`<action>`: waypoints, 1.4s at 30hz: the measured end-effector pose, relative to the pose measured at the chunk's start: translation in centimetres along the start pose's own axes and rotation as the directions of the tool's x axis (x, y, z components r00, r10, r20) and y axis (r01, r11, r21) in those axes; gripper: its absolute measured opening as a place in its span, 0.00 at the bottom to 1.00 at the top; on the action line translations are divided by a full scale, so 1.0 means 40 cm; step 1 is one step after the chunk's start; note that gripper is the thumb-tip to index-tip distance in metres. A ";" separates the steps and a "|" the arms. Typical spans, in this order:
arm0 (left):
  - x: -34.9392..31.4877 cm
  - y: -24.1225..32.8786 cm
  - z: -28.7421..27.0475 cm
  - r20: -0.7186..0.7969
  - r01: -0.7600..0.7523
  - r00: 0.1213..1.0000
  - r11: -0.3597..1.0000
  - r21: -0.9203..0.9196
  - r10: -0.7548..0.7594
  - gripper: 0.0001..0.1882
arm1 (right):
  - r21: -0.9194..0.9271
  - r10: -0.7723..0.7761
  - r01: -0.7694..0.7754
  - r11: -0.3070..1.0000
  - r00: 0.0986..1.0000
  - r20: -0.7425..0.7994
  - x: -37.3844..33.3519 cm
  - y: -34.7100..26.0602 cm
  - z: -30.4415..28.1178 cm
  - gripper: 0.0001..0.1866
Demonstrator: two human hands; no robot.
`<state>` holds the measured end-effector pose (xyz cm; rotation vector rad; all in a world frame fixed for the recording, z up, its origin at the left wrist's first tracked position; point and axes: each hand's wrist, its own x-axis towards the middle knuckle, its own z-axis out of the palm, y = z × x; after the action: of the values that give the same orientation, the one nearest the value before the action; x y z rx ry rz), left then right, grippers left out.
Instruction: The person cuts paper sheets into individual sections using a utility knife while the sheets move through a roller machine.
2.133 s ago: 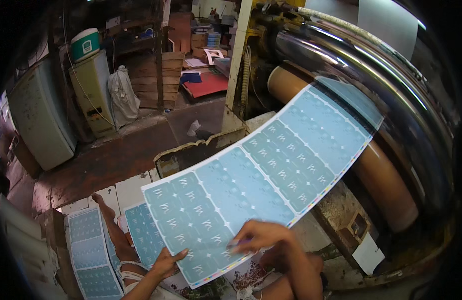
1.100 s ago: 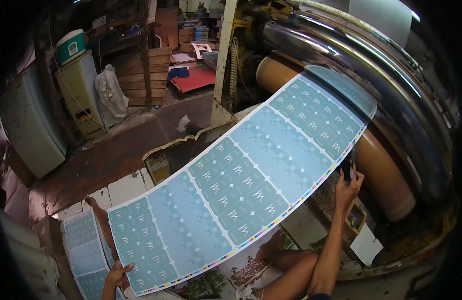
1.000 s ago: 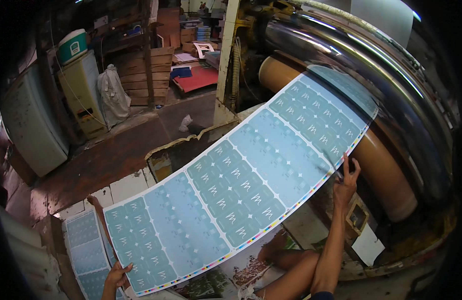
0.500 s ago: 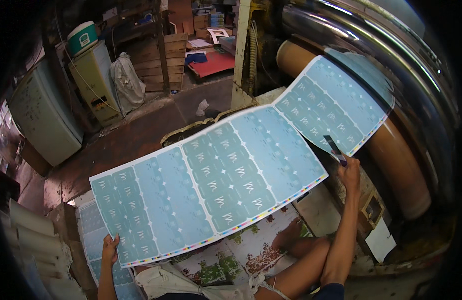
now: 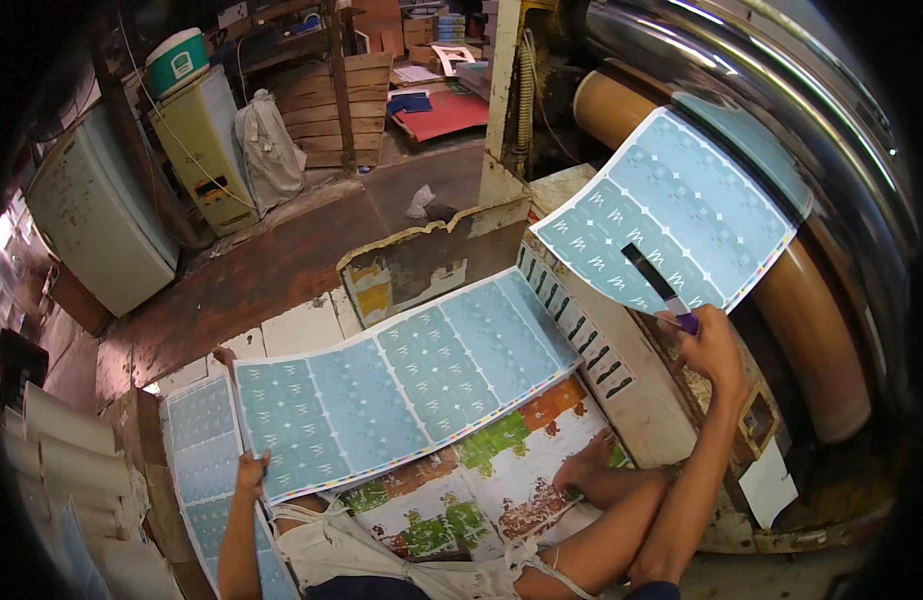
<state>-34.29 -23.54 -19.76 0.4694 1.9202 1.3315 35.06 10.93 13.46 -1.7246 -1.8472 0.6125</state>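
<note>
Left hand [image 5: 252, 474] pinches near sheet [image 5: 352, 380]; right hand [image 5: 715, 348] grips knife [image 5: 652, 277] over far sheet [image 5: 697, 195]; a slip could nick it.

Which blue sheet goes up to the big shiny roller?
The upper-right sheet: its far end reaches the shiny roller. The left hand holds the middle sheet away from it, and the far-left sheet lies lower down.

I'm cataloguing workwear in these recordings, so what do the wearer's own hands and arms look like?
The left hand and right hand are both ungloved, with no watch or bracelet visible. Both forearms are uncovered; a dark navy sleeve shows at the right arm. No left sleeve is visible.
</note>
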 end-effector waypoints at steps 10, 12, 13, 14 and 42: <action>0.184 -0.090 0.108 -0.038 -0.353 0.920 0.867 0.352 0.390 0.40 | 0.111 -0.141 0.126 0.986 0.980 0.138 0.016 -0.004 0.049 0.10; 0.167 -0.107 0.198 0.097 -0.333 0.940 0.815 0.475 0.328 0.56 | 0.078 -0.088 0.077 0.994 0.984 0.157 0.000 -0.029 0.030 0.09; 0.138 -0.117 0.248 0.161 -0.332 0.943 0.780 0.530 0.292 0.65 | 0.066 -0.054 0.043 0.997 0.983 0.173 -0.009 -0.037 0.018 0.11; 0.104 -0.122 0.294 0.222 -0.341 0.940 0.738 0.582 0.259 0.73 | 0.049 -0.043 0.035 0.998 0.985 0.167 -0.013 -0.025 0.016 0.11; -0.292 0.622 1.139 0.759 0.395 0.651 0.845 -0.360 0.019 0.24 | -0.002 -0.135 0.244 0.970 0.545 0.827 -0.031 -0.276 0.127 0.19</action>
<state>4.54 7.79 -1.34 0.4253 0.8586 1.1699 23.45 8.95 16.72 -1.3293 -2.7025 1.4304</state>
